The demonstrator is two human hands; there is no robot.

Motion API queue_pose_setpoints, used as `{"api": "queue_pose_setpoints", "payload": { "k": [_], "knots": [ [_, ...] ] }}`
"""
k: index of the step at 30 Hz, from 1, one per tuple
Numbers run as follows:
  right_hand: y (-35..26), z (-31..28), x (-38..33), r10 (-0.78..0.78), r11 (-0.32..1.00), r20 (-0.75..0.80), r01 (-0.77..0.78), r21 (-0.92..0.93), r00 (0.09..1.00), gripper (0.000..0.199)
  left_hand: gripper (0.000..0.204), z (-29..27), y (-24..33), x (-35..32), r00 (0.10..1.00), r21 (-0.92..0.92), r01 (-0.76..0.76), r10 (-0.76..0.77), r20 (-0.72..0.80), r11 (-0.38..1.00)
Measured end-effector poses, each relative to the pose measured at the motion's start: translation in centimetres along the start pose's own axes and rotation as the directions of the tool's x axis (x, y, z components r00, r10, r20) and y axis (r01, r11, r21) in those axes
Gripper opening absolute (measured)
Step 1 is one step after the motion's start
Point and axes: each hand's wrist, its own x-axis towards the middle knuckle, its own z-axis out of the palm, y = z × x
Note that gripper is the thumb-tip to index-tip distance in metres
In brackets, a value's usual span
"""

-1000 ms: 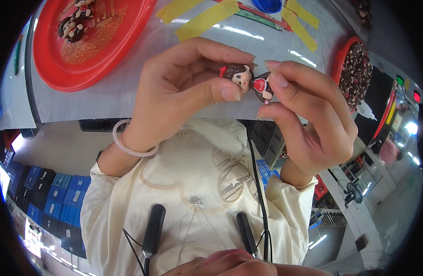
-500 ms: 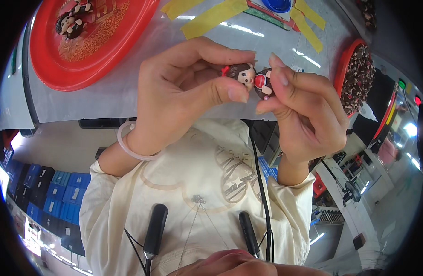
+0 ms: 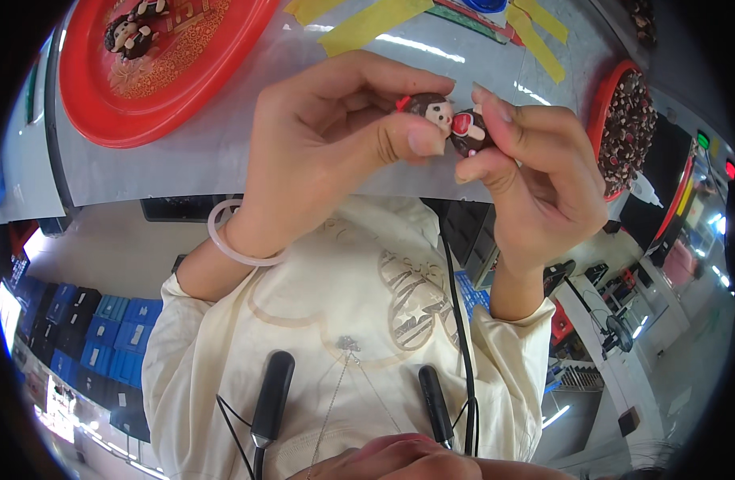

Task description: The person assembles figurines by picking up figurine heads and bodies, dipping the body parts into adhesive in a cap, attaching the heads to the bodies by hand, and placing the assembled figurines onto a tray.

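Between my two hands, over the near edge of the grey table, is a small doll figurine. My left hand (image 3: 323, 136) pinches its head (image 3: 439, 113) between thumb and index finger; the head has dark brown hair, a pale face and a red bow. The fingertips of my right hand (image 3: 543, 164) grip the brown body (image 3: 468, 133), which has a red bib and pale arms. Head and body lie sideways and meet at the neck; whether they are fixed together I cannot tell. My fingers hide part of both.
At the far left lies a red plate (image 3: 87, 104) with finished-looking figurines (image 3: 130, 36) on it. On the right a red tray (image 3: 599, 108) is heaped with small brown, pale and red pieces (image 3: 630, 132). Yellow tape strips (image 3: 375, 24) and a blue round dish (image 3: 485, 4) are at the back.
Both hands have shifted slightly up and right with the figurine. The body has turned a little in my right fingers, and the grip stays closed on both parts.
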Motion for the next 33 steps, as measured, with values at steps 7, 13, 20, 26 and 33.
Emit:
{"api": "queue_pose_setpoints", "payload": {
  "k": [7, 13, 20, 26, 33],
  "knots": [
    [0.4, -0.1, -0.7, -0.162, 0.975, -0.026, 0.156, -0.16, 0.987, 0.04, 0.04, 0.6, -0.2, 0.0, 0.998, -0.029, -0.022, 0.024, 0.051, 0.999],
    [1.1, 1.8, -1.4, -0.237, 0.93, -0.106, 0.194, -0.312, 0.966, 0.062, 0.034, 1.1, -0.5, -0.2, 1.0, -0.048, -0.005, 0.005, 0.007, 0.999],
    [1.2, 2.2, -1.2, -0.263, 0.926, -0.139, 0.209, -0.315, 0.955, 0.054, 0.032, 0.9, -0.7, -0.3, 0.998, -0.053, -0.046, 0.044, -0.034, 0.998],
    [1.3, 2.4, -1.4, -0.248, 0.94, -0.127, 0.207, -0.273, 0.96, 0.054, 0.022, 0.5, -0.6, -0.6, 0.999, -0.129, -0.045, 0.043, -0.019, 0.991],
    [1.3, 2.0, -0.6, -0.273, 0.947, -0.138, 0.24, -0.211, 0.952, 0.044, 0.036, 1.0, -0.4, -0.4, 1.0, -0.045, -0.022, 0.022, 0.001, 0.999]
  ]
}}
